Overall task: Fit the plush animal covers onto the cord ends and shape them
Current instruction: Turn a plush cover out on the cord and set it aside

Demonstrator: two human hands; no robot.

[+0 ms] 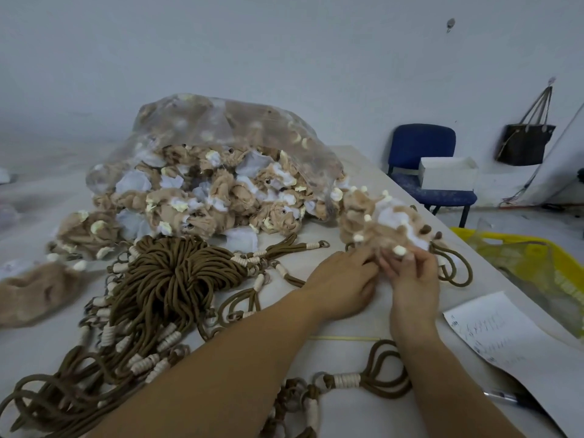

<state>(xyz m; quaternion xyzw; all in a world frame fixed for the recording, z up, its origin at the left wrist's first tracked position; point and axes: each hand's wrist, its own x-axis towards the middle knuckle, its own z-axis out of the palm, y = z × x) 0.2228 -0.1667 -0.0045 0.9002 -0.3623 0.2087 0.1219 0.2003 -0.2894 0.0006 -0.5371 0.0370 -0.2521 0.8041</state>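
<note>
My left hand (343, 284) and my right hand (410, 276) meet at a tan plush cover (384, 238) with cream horn tips and pinch its near edge. It belongs to a small pile of finished plush animals (379, 210) with brown cord loops (455, 270) trailing to the right. A big bundle of brown cords (167, 279) with cream-wrapped ends lies left of my arms. A clear plastic bag (221, 159) full of tan and white plush covers sits behind it.
A cord with a ring and cream wrap (347, 380) lies near my right forearm. A written paper sheet (505, 336) and a pen (505, 398) lie at the right. A yellow crate (537, 263), a blue chair (423, 159) and a hanging bag (527, 137) stand beyond the table edge.
</note>
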